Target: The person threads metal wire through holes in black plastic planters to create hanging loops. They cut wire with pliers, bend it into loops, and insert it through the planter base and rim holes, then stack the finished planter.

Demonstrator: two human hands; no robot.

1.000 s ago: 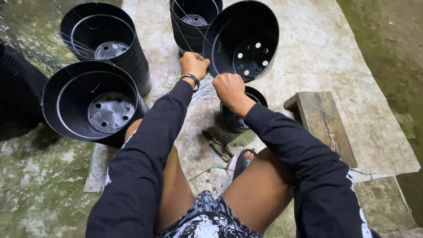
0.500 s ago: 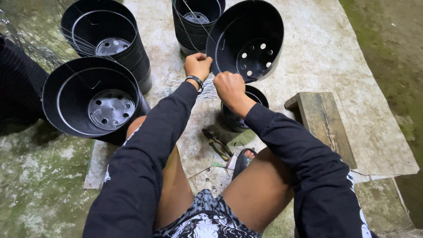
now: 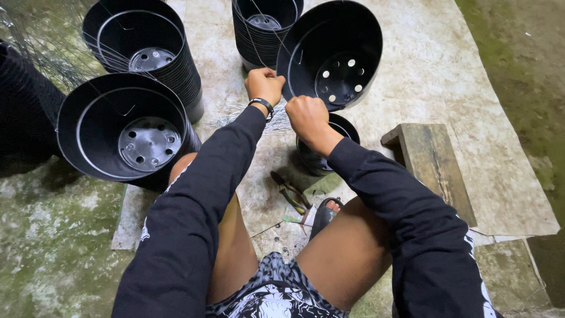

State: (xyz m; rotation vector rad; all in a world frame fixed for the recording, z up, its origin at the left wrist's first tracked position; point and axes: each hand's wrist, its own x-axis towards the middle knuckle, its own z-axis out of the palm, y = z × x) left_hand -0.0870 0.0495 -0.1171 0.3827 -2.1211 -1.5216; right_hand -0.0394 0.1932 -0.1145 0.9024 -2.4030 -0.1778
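Hardly anything has shifted since a moment ago: both hands stay at the rim of the tilted black pot (image 3: 338,56), which leans on its side against a stack of pots (image 3: 259,29) on the concrete floor (image 3: 435,76). Her left hand (image 3: 265,84) has its grip closed on the pot's near edge, and the right hand (image 3: 306,115) is fisted tight just beside it, pinching what looks like thin wire. Pliers (image 3: 288,191) lie on the floor between the knees, and a wooden stool (image 3: 429,159) stands at the right.

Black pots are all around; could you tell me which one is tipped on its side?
The pot at both hands, its holed bottom facing the camera; the other pots stand upright.
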